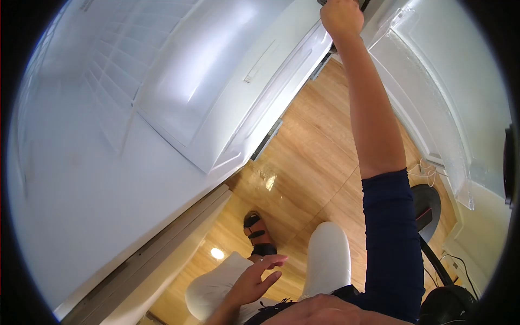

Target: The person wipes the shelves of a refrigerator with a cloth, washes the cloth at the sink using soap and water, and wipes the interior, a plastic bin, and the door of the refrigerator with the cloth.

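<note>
My right hand reaches far forward to the upper edge of the view, beside the end of a white appliance interior that looks like an open refrigerator. Its fingers are curled closed near a small dark part, and whatever they grip is hidden. Below my chest, my left hand hangs over my lap with thumb and fingers apart, holding nothing. A ring shows on one finger. Left of my right forearm lies the pale front panel of the interior, with a translucent cover behind it.
On the right stands an open white door with a clear door bin. A round dark base with a pole and cables is below it. A wood-patterned floor lies between, with my sandalled foot.
</note>
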`<state>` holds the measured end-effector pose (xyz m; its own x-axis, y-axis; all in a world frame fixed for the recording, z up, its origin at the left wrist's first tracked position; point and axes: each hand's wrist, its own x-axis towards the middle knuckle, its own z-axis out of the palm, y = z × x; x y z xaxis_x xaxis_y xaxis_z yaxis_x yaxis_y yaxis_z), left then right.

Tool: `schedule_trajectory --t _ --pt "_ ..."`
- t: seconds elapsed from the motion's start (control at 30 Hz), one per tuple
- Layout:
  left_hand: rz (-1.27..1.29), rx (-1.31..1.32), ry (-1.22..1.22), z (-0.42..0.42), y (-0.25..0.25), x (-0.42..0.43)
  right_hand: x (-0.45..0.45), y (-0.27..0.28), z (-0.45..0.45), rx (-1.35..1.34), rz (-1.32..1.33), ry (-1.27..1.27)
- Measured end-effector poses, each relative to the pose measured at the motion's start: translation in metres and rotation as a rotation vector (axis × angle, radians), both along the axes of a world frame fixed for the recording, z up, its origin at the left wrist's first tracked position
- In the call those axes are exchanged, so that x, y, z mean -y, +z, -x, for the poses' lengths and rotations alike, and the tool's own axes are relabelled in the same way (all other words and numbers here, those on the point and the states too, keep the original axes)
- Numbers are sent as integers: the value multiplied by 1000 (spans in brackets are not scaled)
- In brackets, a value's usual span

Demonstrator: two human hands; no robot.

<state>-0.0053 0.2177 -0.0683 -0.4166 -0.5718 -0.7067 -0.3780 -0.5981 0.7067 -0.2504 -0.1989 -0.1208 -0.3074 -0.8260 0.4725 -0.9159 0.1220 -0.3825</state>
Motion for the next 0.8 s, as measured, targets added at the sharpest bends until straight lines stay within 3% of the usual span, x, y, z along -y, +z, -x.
schedule_trajectory --t 0.1,0.17,0.2,0.27,0.3,0.6,0.7,0.77,0.8 --pt "17 -4 2 -2 -6 -9 -13 8 -7 51 -141 180" --pt "23 -5 8 0 -5 -12 -30 -2 -19 194 -103 305" --pt "31 -1 10 0 -5 -13 -38 -9 -27 79 1 328" --pt "55 -13 0 2 -5 -17 -62 -19 -51 158 -29 366" --pt "73 -28 -15 3 -4 -19 -74 -28 -65 185 87 417" --pt "116 -75 -9 14 -1 -37 -235 -7 -193 354 -133 739" --pt "132 -50 -57 19 6 -33 -246 -4 -195 436 -150 696" --pt "119 -63 -68 22 9 -33 -246 -11 -190 731 -190 758" --pt "108 -73 -63 22 10 -30 -245 -23 -184 727 -184 745"
